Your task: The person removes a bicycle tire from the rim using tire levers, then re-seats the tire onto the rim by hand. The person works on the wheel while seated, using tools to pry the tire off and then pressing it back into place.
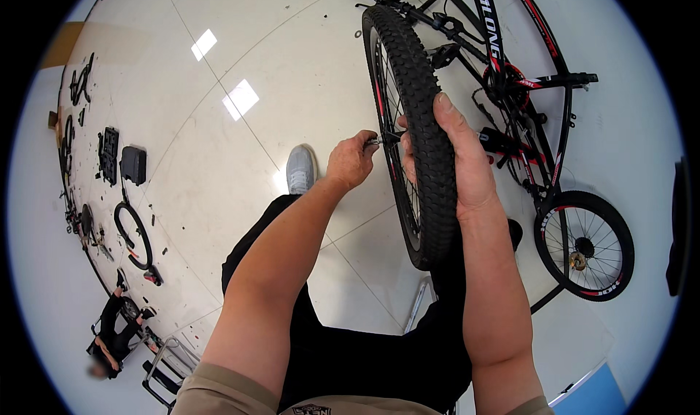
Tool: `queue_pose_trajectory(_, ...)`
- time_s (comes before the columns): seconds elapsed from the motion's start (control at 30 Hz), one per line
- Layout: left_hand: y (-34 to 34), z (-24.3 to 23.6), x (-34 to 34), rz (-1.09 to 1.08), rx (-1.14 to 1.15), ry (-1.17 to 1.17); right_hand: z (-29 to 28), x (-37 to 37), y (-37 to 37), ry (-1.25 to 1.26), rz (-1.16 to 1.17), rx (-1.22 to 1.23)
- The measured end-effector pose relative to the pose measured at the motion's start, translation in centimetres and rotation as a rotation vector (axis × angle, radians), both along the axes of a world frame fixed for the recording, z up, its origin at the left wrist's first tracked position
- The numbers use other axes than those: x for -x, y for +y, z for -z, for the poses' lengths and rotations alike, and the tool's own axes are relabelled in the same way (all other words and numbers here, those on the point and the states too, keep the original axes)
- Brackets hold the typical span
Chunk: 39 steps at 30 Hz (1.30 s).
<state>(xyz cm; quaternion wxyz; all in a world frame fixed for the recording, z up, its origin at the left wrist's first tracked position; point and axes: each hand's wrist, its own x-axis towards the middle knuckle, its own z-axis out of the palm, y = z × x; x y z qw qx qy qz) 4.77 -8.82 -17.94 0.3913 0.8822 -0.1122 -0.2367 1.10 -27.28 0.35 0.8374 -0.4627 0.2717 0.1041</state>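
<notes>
Upright in front of me stands a bicycle wheel with a black knobbly tyre (425, 134), its rim and spokes turned to the left. My right hand (470, 163) grips the tyre from the right side, thumb on the tread and fingers reaching through to the spokes. On the wheel's left side, my left hand (352, 160) pinches the small metal axle end (374, 141) at the hub. Its exact part is too small to make out. Just beyond my right hand is a black and red bicycle frame (494, 50).
The bicycle's other wheel (585, 245) is at the right, by the wall. A grey shoe (300, 170) of mine rests on the tiled floor. Far left lie a black case (133, 165), a loose tyre (133, 234) and scattered parts. Another person (117, 335) sits at the lower left.
</notes>
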Motion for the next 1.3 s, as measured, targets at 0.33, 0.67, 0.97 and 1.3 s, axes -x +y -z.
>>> queue_pose_trajectory(0.33,0.2,0.5,0.2,0.019,-0.01,-0.029,0.1,0.0,0.4,0.002,-0.015,0.014)
queue_pose_trajectory(0.67,4.1,1.5,-0.4,0.138,0.187,0.169,-2.9,1.1,4.8,-0.034,0.029,0.049)
queue_pose_trajectory(0.97,6.6,-0.2,-1.3,0.083,0.188,0.333,-2.8,1.6,6.7,-0.018,-0.048,-0.019)
queue_pose_trajectory(1.3,6.6,-1.4,-0.4,0.09,0.166,0.403,-1.2,1.5,6.6,-0.104,-0.053,0.036)
